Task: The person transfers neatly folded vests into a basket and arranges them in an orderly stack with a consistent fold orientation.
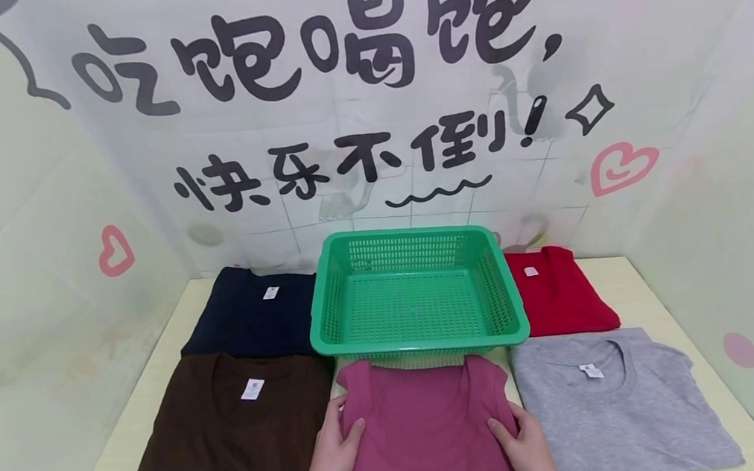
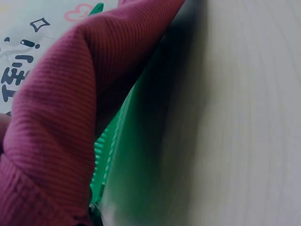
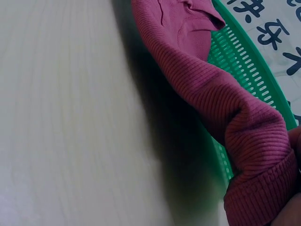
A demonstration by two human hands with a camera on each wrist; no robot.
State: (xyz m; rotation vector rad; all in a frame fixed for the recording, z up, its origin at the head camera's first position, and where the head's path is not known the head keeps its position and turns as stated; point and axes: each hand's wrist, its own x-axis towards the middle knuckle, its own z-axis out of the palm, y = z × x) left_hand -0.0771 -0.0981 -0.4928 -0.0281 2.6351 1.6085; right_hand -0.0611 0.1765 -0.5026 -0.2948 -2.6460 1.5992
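A folded mauve ribbed top (image 1: 423, 426) is in front of the green basket in the head view. My left hand (image 1: 336, 448) grips its left edge, thumb on the upper face. On the opposite edge, my right hand (image 1: 529, 447) pinches the cloth in the same way. Both wrist views show the top (image 2: 56, 108) (image 3: 211, 94) raised off the tabletop, with shadow beneath it. Just behind stands the green plastic basket (image 1: 420, 346), with nothing lying in it. The fingers under the cloth are hidden.
Folded shirts flank the basket and top: navy (image 1: 249, 318) and brown (image 1: 233, 435) on the left, red (image 1: 560, 294) and grey (image 1: 622, 416) on the right. They lie on a pale wooden table (image 1: 134, 429). A printed curtain (image 1: 366, 109) encloses the back and sides.
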